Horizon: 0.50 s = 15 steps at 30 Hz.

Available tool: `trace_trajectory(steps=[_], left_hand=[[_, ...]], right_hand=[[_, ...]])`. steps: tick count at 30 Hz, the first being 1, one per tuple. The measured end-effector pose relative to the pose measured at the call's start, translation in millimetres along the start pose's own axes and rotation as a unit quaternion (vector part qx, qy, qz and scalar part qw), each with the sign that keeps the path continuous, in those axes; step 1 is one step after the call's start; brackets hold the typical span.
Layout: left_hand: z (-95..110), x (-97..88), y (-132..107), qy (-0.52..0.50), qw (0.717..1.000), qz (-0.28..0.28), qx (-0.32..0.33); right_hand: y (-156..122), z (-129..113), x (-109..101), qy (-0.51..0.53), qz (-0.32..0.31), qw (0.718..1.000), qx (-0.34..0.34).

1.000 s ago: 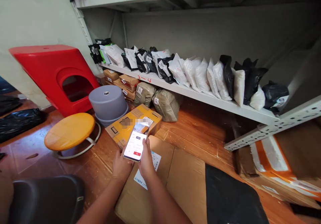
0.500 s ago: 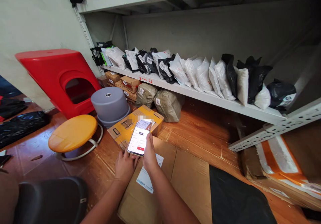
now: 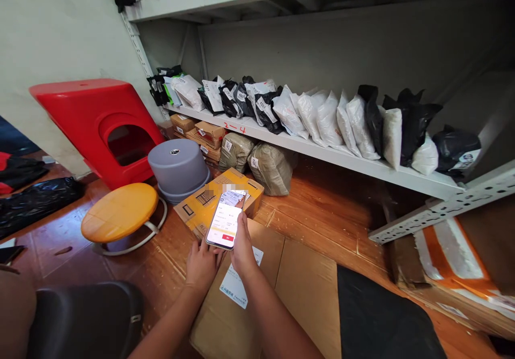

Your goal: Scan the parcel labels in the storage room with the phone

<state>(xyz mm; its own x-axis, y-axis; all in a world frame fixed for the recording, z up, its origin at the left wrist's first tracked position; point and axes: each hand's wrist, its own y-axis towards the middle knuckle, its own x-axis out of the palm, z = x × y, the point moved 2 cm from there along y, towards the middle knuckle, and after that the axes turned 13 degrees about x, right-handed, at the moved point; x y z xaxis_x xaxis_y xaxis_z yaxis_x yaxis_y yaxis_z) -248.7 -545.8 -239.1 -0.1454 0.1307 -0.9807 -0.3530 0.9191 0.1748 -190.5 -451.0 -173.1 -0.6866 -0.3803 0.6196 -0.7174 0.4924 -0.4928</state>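
My right hand [image 3: 243,249] grips a smartphone [image 3: 226,220] with its lit screen facing me, held over a large cardboard box [image 3: 265,294] on the floor. My left hand [image 3: 201,264] rests just below and left of the phone, at the box's near-left edge and under the phone's lower corner. A white shipping label [image 3: 238,284] sits on the box top beneath my right wrist. Beyond the phone lies a smaller yellow carton [image 3: 201,206] with a barcode label.
A metal shelf [image 3: 322,152] carries several white and black parcel bags; sacks and small cartons lie under it. A red plastic housing [image 3: 96,128], grey tub [image 3: 177,167], orange stool [image 3: 119,211] and black chair seat [image 3: 84,316] stand at left. A black bag [image 3: 382,321] lies on the box.
The view has shifted slightly, so things sit a little further right in the picture. The phone's screen content has changed. Both hands keep their places at the phone.
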Motion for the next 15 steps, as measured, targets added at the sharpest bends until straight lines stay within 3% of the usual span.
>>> trace_trajectory(steps=[6, 12, 15], left_hand=[[-2, 6.4, 0, -0.031, 0.999, -0.017, -0.018], [-1, -17.2, 1, -0.106, 0.985, -0.109, -0.078], [-1, -20.8, 1, -0.113, 0.988, -0.089, -0.060]], right_hand=[[-25, -7, -5, -0.005, -0.058, 0.998, -0.014], [-54, -8, -18, -0.037, -0.113, 0.993, -0.011], [-68, -9, -22, -0.041, -0.110, 0.993, -0.012]])
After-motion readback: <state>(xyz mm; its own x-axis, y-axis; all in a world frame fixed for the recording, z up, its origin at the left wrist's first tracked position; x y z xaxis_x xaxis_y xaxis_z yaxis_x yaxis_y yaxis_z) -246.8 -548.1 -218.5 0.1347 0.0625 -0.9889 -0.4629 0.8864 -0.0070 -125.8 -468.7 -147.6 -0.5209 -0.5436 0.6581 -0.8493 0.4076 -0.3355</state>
